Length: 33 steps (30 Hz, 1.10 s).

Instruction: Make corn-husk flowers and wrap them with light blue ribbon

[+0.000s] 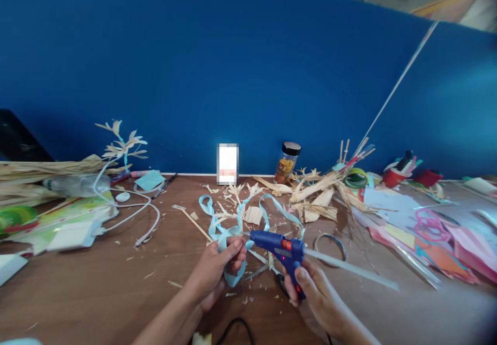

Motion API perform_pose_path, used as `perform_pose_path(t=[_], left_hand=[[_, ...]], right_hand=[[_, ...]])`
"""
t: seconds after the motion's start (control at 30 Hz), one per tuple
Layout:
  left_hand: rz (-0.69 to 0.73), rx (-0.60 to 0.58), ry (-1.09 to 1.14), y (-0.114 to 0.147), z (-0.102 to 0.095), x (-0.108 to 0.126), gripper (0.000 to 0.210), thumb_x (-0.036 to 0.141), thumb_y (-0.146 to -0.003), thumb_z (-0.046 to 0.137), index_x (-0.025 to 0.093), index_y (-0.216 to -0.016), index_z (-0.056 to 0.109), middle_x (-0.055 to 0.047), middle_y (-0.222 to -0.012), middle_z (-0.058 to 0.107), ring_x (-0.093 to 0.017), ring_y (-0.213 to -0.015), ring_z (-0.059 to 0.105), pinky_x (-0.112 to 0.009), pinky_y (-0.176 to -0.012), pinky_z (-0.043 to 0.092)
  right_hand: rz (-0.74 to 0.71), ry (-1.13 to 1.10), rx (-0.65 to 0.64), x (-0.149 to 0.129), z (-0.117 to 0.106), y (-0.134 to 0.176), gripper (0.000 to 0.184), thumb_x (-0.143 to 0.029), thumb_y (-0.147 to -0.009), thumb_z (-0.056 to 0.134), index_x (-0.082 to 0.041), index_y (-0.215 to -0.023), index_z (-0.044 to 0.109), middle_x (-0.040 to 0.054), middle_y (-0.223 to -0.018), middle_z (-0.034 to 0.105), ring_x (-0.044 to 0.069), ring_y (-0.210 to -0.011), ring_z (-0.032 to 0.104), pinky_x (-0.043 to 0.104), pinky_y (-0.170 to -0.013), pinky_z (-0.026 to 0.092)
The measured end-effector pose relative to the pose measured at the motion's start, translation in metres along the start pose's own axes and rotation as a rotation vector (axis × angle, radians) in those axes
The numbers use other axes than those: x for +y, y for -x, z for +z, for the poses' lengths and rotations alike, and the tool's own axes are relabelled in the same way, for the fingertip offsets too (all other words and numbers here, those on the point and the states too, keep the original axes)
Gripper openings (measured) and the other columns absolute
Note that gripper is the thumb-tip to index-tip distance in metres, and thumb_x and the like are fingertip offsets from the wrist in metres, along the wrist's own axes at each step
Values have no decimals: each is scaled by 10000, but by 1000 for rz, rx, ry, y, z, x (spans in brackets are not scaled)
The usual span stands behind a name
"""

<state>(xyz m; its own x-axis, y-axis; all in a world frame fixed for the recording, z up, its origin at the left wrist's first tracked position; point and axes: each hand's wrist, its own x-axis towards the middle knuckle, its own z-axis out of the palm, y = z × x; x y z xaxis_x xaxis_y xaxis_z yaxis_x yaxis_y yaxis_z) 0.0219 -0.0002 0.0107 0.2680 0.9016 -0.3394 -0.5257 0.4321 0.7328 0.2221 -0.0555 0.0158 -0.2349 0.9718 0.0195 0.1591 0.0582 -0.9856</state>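
My right hand (312, 288) is wrapped round the grip of a blue hot glue gun (274, 241). A small red light glows on its side, and a long pale glue stick (349, 268) sticks out of its back. The nozzle points left, close to the fingertips of my left hand (223, 259). That hand pinches a light blue ribbon (235, 277), which loops above and below the fingers. Just beyond the fingers, pale dried-husk petals (235, 193) stand on a blue-wrapped stem. Scissors (267, 264) lie partly hidden behind the glue gun.
Husk scraps litter the brown table (155, 293). At the left are a white cable (132, 205), a plastic bottle (79, 184) and a husk flower spray (125, 145). A black-lidded jar (287, 162), a husk bundle (322, 195), a tape ring (332, 246) and coloured paper (388, 205) lie rightward.
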Motion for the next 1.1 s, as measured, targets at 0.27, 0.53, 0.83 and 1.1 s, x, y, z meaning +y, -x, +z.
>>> perform_pose_path(t=[0.27,0.53,0.83,1.1], left_hand=[[-6,-12,8,3,1,1,162,232,-654,691,119,-724,598,4,-576,583,-21,-436,493,-91,-427,423],[-29,-28,15,2,2,2,153,233,-674,674,123,-742,592,11,-586,571,-24,-456,494,-93,-431,418],[-36,-90,17,2,-1,0,145,242,-697,653,118,-752,600,3,-598,563,-21,-462,485,-90,-432,406],[-35,-68,64,1,-2,-1,157,220,-664,683,112,-757,620,-3,-592,573,-30,-472,505,-91,-428,421]], right_hand=[[-10,-14,24,2,0,1,363,-477,-862,315,-155,-781,462,-17,-547,478,96,-473,424,221,-493,339],[-5,-85,30,4,1,-1,362,-482,-862,310,-157,-804,459,-25,-555,467,90,-465,418,216,-478,350],[-2,-84,32,1,-1,-4,371,-488,-856,324,-150,-833,475,-32,-551,462,85,-455,416,209,-469,341],[-18,-36,15,-1,-2,-2,368,-472,-866,309,-148,-827,479,-16,-562,479,97,-484,425,223,-495,352]])
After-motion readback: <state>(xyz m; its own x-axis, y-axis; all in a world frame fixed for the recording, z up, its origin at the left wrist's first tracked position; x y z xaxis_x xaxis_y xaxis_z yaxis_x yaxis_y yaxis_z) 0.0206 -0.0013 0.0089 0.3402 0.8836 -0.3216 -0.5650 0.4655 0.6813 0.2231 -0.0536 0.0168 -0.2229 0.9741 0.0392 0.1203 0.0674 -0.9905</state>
